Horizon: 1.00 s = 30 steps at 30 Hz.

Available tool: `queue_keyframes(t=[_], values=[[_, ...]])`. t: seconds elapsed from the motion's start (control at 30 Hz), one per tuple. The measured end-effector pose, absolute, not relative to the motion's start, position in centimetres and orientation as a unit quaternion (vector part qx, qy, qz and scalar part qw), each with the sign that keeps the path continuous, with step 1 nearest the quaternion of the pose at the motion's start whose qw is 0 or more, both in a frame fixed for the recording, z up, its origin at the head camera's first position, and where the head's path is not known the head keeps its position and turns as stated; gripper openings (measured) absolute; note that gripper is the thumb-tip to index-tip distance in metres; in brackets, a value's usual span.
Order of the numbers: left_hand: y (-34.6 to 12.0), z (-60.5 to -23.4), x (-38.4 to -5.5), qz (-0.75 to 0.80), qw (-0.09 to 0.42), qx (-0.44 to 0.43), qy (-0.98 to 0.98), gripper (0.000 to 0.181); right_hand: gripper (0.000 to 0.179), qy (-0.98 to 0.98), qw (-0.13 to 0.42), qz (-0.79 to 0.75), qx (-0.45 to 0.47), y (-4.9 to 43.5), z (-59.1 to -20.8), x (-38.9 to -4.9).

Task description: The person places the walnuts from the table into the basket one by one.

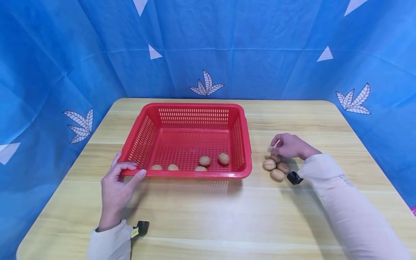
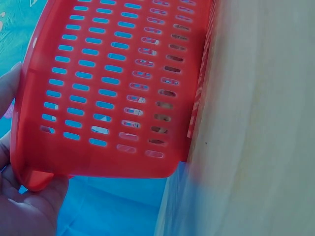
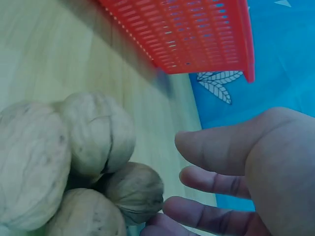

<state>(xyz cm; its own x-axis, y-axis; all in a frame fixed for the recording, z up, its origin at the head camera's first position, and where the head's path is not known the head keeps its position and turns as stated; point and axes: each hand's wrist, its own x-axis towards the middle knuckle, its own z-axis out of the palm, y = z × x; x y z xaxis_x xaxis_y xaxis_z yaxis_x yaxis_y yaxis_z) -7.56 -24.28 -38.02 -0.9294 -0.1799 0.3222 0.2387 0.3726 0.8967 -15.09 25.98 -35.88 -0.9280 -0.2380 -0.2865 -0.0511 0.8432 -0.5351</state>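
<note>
A red plastic basket (image 1: 195,174) with slotted walls sits on the table, several walnuts (image 1: 204,161) lying toward its near side. My left hand (image 1: 117,185) grips the rim at the near left corner; in the left wrist view, fingers and thumb (image 2: 37,209) wrap the rim from outside. Right of the basket, several more walnuts (image 1: 277,175) form a tight cluster on the wood. My right hand (image 1: 290,146) is over the far side of this cluster. In the right wrist view its thumb and fingers stand apart with nothing between them, the fingertips right beside the rearmost walnut (image 3: 135,192).
The light wooden table (image 1: 208,224) has rounded corners. A blue curtain (image 1: 260,47) with white leaf and triangle prints encloses the back and sides. Each wrist wears a small black device (image 1: 142,228) at the sleeve cuff.
</note>
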Motion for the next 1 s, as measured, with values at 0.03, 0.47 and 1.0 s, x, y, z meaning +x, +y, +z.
queue_keyframes(t=[0.03, 0.47, 1.0], values=[[-24.3, -38.0, -7.6, -0.56, 0.187, -0.019, -0.807, 0.023, 0.035, 0.943, 0.177, -0.27, -0.075, 26.0, -35.9, -15.0], [-24.2, -37.8, -7.5, -0.557, 0.178, -0.017, -0.811, 0.022, 0.035, 0.939, 0.199, -0.268, -0.08, 26.3, -36.9, -15.1], [-24.4, -38.1, -7.6, -0.557, 0.185, -0.02, -0.809, 0.024, 0.032, 0.934, 0.157, -0.315, -0.059, 25.7, -35.3, -15.7]])
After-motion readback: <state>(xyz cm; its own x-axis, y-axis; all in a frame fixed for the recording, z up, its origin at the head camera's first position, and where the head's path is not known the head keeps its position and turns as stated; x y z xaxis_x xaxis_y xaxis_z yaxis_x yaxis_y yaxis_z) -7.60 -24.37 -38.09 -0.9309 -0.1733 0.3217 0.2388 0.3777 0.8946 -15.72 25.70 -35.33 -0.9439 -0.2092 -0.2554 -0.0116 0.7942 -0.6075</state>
